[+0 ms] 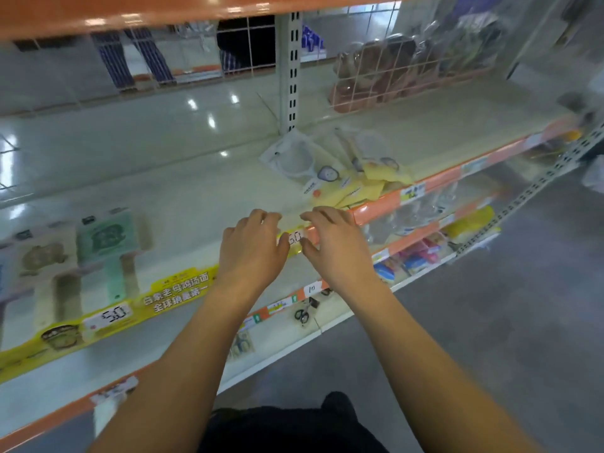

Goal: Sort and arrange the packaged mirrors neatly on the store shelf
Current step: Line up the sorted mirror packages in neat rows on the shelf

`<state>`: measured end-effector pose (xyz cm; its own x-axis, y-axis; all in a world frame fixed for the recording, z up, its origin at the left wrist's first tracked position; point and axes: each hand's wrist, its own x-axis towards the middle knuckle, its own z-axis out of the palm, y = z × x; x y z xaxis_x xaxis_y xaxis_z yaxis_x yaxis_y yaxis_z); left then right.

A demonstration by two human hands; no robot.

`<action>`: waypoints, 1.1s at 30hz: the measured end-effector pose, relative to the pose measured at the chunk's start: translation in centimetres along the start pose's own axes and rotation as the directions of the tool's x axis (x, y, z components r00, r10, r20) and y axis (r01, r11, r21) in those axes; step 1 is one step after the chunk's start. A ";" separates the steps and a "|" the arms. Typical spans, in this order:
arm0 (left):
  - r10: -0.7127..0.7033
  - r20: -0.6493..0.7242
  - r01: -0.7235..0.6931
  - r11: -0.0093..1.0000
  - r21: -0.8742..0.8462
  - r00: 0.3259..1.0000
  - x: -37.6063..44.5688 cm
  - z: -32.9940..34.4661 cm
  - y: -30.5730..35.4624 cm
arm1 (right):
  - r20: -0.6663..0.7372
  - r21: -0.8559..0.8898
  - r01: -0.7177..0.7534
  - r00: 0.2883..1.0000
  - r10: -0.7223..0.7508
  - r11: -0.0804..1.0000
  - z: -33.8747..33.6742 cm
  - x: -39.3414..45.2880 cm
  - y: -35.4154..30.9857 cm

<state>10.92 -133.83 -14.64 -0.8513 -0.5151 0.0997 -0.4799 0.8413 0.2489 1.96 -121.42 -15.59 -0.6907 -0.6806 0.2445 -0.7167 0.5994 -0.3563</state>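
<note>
I see a pale cream shelf (170, 178) with an orange front lip. On it, toward my right, a loose overlapping heap of packaged mirrors (330, 171) lies flat near the lip. At my left, carded packs (98, 253) lie side by side behind a yellow strip.

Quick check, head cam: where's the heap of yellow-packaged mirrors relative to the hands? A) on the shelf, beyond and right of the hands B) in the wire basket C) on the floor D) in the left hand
A: the yellow-packaged mirrors lie loose on the shelf, past the left hand and right hand, which hold nothing at the shelf's front edge.
</note>
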 end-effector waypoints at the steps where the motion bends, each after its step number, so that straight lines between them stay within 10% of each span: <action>1: -0.017 -0.001 0.017 1.000 -0.002 1.000 0.4 0.2 0.1 | -0.001 -0.002 0.008 1.000 -0.008 1.000 0.0 0.5 0.5; 22: 0.124 -0.007 -0.125 0.991 -0.046 0.992 6.7 2.1 0.1 | 0.037 -0.024 -0.134 0.990 0.134 0.991 1.4 5.3 2.3; 33: 0.151 -0.058 -0.154 0.987 -0.045 0.987 13.0 3.6 7.9 | -0.172 -0.005 -0.237 0.957 0.233 0.972 -2.0 10.7 11.2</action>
<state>-4.63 -133.31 -14.82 -0.9005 -0.3904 0.1914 -0.3330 0.9023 0.2737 -13.61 -121.15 -15.14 -0.8444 -0.4398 0.3059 -0.5331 0.7457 -0.3995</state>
